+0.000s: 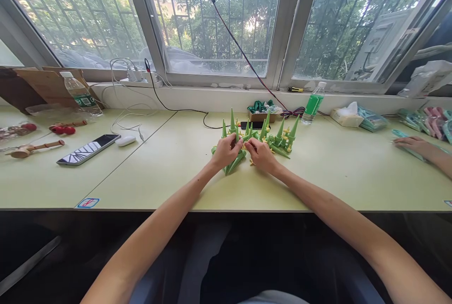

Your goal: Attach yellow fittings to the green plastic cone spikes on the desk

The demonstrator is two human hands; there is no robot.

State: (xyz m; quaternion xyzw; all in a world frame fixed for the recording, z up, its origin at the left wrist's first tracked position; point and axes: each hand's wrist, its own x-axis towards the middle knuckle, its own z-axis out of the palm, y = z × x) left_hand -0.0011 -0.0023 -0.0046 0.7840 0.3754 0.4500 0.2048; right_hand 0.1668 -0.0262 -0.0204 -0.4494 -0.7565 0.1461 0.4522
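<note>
A cluster of green cone-shaped plastic pieces [278, 140] with small yellow parts lies on the pale green table [176, 172], in the middle. My left hand [226, 151] is closed around one green cone piece [234, 163] that points down toward me. My right hand [260, 153] is closed in a pinch right beside it, fingertips meeting the left hand's at a small yellow part. What the right fingers hold is too small to name.
A phone [88, 149], a white earbud case [125, 140], wooden toys with red balls [63, 129] and a water bottle [80, 93] lie left. A green bottle [312, 103], tissues [346, 116] and another person's hand [413, 144] are right. Cables run along the windowsill.
</note>
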